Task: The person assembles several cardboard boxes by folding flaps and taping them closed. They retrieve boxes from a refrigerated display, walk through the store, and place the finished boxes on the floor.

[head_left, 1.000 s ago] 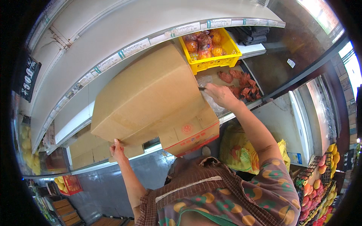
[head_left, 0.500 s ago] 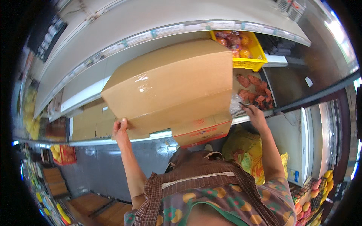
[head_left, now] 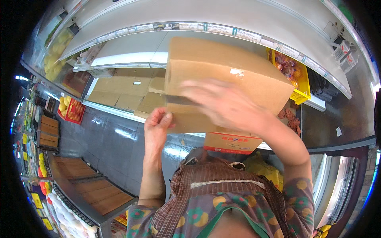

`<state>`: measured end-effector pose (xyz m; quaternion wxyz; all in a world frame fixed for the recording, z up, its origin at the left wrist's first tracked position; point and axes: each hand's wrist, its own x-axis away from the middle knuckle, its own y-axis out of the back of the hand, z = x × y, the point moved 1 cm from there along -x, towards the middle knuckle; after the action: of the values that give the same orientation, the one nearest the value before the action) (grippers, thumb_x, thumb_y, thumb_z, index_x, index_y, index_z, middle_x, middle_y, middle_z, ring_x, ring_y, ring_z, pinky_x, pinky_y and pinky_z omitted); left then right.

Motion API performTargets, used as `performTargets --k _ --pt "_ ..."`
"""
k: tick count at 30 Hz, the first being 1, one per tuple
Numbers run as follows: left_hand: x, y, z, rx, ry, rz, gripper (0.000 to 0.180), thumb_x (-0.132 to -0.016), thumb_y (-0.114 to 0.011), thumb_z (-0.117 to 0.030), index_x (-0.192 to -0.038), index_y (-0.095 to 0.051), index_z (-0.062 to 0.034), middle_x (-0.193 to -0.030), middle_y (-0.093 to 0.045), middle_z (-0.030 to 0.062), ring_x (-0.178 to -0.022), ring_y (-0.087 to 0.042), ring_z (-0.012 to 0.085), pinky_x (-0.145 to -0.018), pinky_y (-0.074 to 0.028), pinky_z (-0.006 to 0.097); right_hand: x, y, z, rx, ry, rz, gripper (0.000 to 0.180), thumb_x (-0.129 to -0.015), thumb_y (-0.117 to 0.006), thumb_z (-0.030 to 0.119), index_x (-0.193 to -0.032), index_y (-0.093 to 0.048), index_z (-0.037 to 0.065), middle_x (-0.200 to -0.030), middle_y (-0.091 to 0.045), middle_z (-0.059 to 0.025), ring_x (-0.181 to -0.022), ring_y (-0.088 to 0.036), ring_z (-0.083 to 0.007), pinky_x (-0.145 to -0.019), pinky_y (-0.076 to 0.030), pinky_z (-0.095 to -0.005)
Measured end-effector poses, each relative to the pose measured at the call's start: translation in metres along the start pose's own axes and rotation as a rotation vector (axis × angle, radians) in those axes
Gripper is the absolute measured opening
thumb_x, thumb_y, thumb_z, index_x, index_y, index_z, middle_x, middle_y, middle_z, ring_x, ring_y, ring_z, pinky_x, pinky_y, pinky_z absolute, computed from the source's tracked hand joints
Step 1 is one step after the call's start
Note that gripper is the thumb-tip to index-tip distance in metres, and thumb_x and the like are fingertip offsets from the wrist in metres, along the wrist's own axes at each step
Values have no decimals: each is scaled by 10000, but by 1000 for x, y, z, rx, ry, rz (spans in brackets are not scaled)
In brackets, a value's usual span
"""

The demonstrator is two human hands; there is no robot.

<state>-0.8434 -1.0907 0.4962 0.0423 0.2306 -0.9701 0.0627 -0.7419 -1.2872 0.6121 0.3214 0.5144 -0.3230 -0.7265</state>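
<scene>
Against the far shelf [head_left: 131, 43], a large brown cardboard box [head_left: 222, 75] is held up at centre. Right hand [head_left: 222, 103], blurred, lies spread over its near face. Left hand [head_left: 156, 127] grips its lower left edge. Yellow crate [head_left: 302, 81] of packaged food sits right.

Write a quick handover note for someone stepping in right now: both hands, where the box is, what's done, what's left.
Left hand: grips the lower left edge of the cardboard box, bearing it from below.
Right hand: blurred in motion, laid across the box's front face.
Box: closed, raised in front of the chilled display shelves, tilted, not resting on any shelf.
Nearby: yellow crate of packed goods on the shelf to the right; flattened cardboard lining the lower shelf.
Done: box lifted up to the shelves.
Left: box not yet set down or opened.
</scene>
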Motion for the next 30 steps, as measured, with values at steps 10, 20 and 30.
performTargets --k 10,20,30 --pt "34 9 39 56 -16 -73 198 -822 -652 -19 -1014 -658 30 -874 -677 42 -779 -592 98 -722 -477 250 -55 -75 22 332 278 467 151 -760 -605 209 -817 -597 70 -855 -535 -96 -744 -629 -249 -590 -498 -367" --pt "37 5 43 -132 -245 -36 144 -875 -624 -53 -987 -661 30 -839 -638 -3 -753 -537 72 -704 -439 230 -54 -71 23 403 355 305 121 -722 -599 188 -691 -511 110 -667 -511 -45 -635 -604 -224 -569 -472 -358" --pt "12 52 45 -126 20 270 160 -851 -652 -82 -986 -679 -2 -978 -676 36 -866 -586 92 -755 -474 247 -99 -15 19 -27 26 381 505 -877 -527 544 -778 -640 62 -708 -621 -146 -640 -609 -338 -597 -481 -431"
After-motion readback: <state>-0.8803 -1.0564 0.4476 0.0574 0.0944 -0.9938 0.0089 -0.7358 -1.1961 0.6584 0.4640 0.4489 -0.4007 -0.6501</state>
